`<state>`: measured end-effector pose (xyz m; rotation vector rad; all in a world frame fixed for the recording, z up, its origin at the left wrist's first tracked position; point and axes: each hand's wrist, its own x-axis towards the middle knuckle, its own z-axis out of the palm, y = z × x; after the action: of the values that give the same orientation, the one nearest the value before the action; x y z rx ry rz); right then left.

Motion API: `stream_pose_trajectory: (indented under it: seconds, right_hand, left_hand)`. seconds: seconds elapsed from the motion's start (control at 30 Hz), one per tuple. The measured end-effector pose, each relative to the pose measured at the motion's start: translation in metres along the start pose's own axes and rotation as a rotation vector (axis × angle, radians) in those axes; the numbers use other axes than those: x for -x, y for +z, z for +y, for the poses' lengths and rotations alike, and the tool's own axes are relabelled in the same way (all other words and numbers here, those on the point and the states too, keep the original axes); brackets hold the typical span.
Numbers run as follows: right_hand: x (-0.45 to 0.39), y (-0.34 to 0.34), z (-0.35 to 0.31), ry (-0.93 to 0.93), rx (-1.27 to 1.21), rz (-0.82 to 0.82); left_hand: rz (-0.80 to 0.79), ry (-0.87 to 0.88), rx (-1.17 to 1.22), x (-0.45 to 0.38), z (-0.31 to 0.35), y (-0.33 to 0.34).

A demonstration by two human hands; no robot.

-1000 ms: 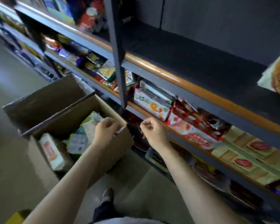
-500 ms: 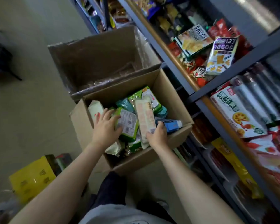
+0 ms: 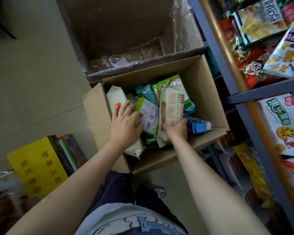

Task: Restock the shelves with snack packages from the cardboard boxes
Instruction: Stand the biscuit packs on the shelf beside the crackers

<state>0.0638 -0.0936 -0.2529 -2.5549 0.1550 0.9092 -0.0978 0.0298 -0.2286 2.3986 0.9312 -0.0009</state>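
An open cardboard box [image 3: 209,99] on the floor holds several snack packages in green, teal, blue and cream wrappers. My right hand [image 3: 176,128] grips the lower end of a cream-and-orange package [image 3: 171,106], which stands tilted above the others. My left hand [image 3: 125,124] lies spread on a cream package [image 3: 115,97] at the box's left side, its fingers touching a green package with a white label [image 3: 148,116]. The shelves [image 3: 227,68] with stocked snacks run along the right.
A second, larger cardboard box [image 3: 126,31] lined with clear plastic stands just beyond the first; I see no packages in it. A yellow carton [image 3: 36,163] and dark packs sit on the floor at the left. My legs and a shoe are below the box.
My view dropped from the shelves to the box. Both hands moved from the box's rim down into it; the right hand took hold of the cream-and-orange package and tipped it up.
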Motion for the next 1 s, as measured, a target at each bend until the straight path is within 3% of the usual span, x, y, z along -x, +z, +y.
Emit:
stream_pose_trajectory:
  seconds: [0.2,0.27,0.37,0.47,0.57,0.63,0.8,1.0]
  right_hand:
    - [0.052,-0.066,-0.028,0.052,-0.726,-0.265]
    - [0.074,-0.099,-0.028,0.001,-0.918,-0.378]
    - [0.104,-0.150,-0.012,-0.064,-1.269,-0.524]
    - [0.122,-0.194,0.016,-0.146,-1.400,-0.547]
    - [0.144,-0.245,0.039,-0.183,-1.457,-0.600]
    - [0.157,-0.282,0.065,-0.215,-1.379,-0.538]
    - [0.180,-0.363,0.153,-0.355,-1.049,0.034]
    - [0.236,-0.430,0.265,-0.527,-0.892,0.128]
  left_hand:
    - [0.021,-0.158,0.222,-0.010,0.039,-0.029]
    - [-0.082,-0.255,0.577,-0.011,0.065,-0.048]
    - [-0.373,-0.375,1.150,-0.010,0.121,-0.074]
    - [-0.577,-0.207,1.332,-0.001,0.181,-0.084]
    - [-0.641,-0.066,1.481,0.017,0.248,-0.087]
    - [-0.615,-0.017,1.514,0.039,0.295,-0.093]
    - [-0.589,0.159,1.363,0.102,0.403,-0.084]
    - [-0.644,0.344,1.193,0.187,0.524,-0.055]
